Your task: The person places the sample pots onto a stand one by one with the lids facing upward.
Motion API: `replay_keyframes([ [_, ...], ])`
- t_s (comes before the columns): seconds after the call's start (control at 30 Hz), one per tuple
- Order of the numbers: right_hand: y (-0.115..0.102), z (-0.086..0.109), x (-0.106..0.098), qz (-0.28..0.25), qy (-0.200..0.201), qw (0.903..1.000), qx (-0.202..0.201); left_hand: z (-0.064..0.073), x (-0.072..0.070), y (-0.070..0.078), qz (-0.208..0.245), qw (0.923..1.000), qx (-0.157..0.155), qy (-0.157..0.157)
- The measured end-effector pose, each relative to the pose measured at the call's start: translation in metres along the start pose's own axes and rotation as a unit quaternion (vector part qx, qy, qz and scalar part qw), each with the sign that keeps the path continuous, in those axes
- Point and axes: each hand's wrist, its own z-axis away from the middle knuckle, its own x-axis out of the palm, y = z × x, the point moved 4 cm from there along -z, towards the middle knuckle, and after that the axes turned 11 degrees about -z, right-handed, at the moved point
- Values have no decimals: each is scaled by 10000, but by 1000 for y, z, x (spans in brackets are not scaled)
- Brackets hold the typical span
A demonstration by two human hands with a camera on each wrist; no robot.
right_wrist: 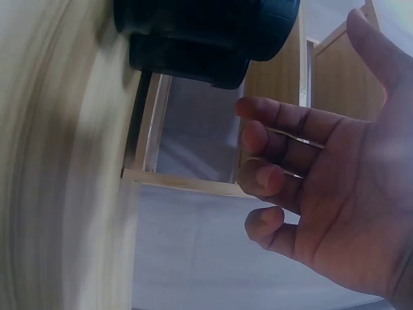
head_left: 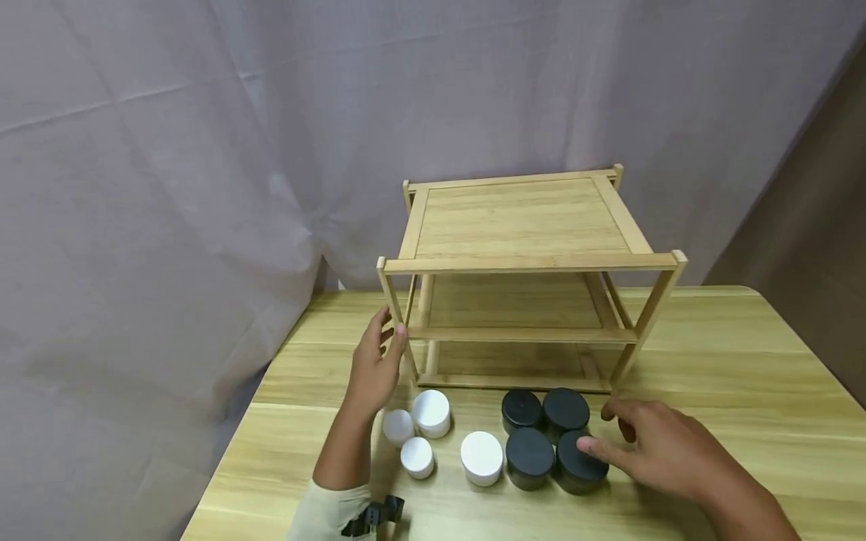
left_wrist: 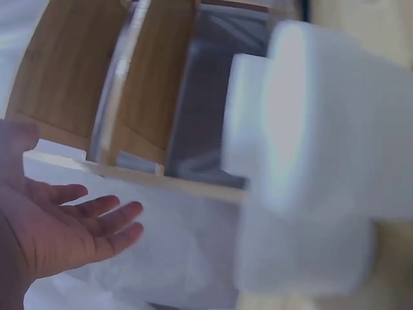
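In the head view my left hand [head_left: 377, 368] is beside the left front post of a wooden three-tier rack [head_left: 528, 263], its thumb overlapping the post. The left wrist view shows that palm bare, with fingers loosely extended. Several white lidded jars [head_left: 431, 413] stand in front of the rack, right of my left forearm. Further right is a tight group of several black lidded jars [head_left: 530, 454]. My right hand [head_left: 666, 449] is at the right side of this group, its thumb tip overlapping the front right black jar [head_left: 580, 464]. Its fingers are spread and slightly bent around nothing.
The rack stands on a wood-grain table [head_left: 731, 376], its tiers holding nothing visible. Grey cloth [head_left: 352, 113] hangs behind the table and down its left side. A darker brown cloth [head_left: 812, 203] borders the right. A black strap [head_left: 372, 517] circles the left wrist.
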Motion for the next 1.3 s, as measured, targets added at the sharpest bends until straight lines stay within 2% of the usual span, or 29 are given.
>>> replay_keyframes([
  [0.1,0,6,1,19,21,9999,-141,-8,-1,13,809,9965,84,203],
  [0.27,0,12,4,-37,-179,9997,-157,-22,6,24,1944,9792,328,484],
  [0.43,0,12,6,-101,-334,9994,-78,-29,17,25,2446,9660,412,732],
  [0.6,1,11,8,-398,-654,9971,13,-32,23,20,2958,9501,117,985],
  [0.63,1,10,9,-422,-714,9965,51,-33,24,19,2984,9488,93,1033],
  [0.77,1,8,14,-388,-833,9957,114,-35,29,16,2846,9518,240,1122],
  [0.83,0,7,15,-390,-878,9953,133,-35,30,16,2659,9567,295,1151],
  [1.0,-2,6,17,-350,-750,9965,-98,-35,29,14,2335,9635,349,1259],
  [1.1,-1,5,18,-391,-677,9966,-242,-35,29,13,2234,9651,367,1318],
  [1.3,3,5,17,-487,-755,9957,-239,-36,31,15,2163,9651,496,1389],
])
